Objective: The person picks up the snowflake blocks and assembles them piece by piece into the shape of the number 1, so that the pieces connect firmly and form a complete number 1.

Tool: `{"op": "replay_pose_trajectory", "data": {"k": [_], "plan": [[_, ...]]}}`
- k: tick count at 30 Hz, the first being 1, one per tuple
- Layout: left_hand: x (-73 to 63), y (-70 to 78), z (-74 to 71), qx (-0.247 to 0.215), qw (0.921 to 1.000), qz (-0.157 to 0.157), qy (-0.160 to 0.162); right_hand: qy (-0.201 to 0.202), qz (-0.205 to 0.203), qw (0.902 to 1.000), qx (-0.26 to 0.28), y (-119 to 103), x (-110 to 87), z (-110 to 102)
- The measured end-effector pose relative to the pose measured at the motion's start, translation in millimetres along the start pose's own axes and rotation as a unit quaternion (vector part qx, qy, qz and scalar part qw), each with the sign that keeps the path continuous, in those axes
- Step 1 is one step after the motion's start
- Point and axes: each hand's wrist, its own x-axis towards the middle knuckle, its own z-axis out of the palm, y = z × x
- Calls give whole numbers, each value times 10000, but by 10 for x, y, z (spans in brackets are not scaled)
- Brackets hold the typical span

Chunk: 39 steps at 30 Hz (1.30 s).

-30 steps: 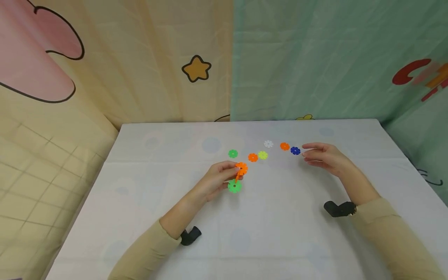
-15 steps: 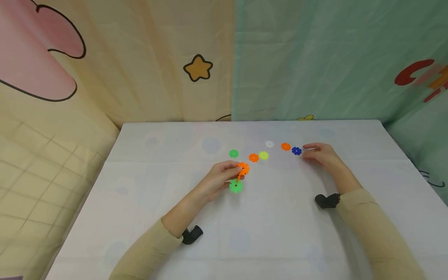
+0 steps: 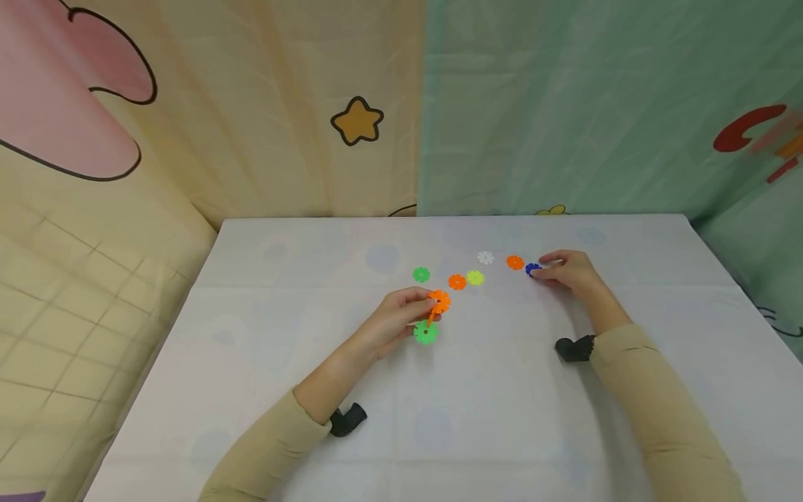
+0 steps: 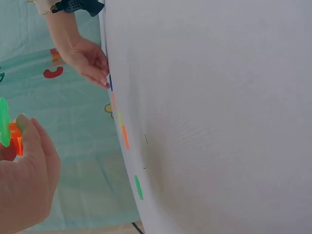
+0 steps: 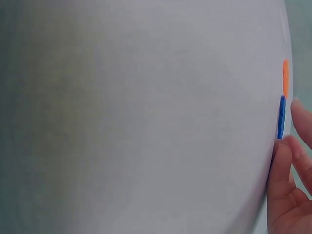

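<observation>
My left hand [image 3: 396,322] pinches a small joined cluster of notched plastic snowflake discs above the table. An orange disc [image 3: 442,301] shows at the cluster's top and a green disc [image 3: 426,332] at its bottom, with another orange piece [image 3: 431,316] edge-on between them. My right hand [image 3: 571,270] is over a blue snowflake disc [image 3: 532,266] lying on the table, its thumb covering part of it in the head view. In the right wrist view the fingers [image 5: 280,170] are spread around the near end of the blue disc [image 5: 281,117], which lies flat.
Loose discs lie in a rough row on the white tablecloth [image 3: 489,404]: green [image 3: 422,275], orange [image 3: 457,282], yellow [image 3: 475,277], white [image 3: 486,258] and another orange [image 3: 515,262] beside the blue one. Printed curtains [image 3: 552,104] hang behind the table's far edge.
My right hand has come down and leftward onto the blue disc, its forearm swinging left. The left hand keeps its hold on the joined discs, nearly still.
</observation>
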Motion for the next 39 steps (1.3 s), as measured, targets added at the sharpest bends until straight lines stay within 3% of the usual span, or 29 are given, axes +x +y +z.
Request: {"op": "replay_pose_trajectory", "data": {"k": [11, 22, 39], "plan": [[-16, 22, 28, -2, 10000, 48, -29, 83, 232, 9991, -334, -24, 42, 36], [-8, 37, 52, 99, 9999, -33, 47, -53, 17, 9999, -94, -40, -13, 34], [-9, 50, 74, 155, 9999, -21, 66, -1044, -447, 9920, 548, -154, -272, 34]]}}
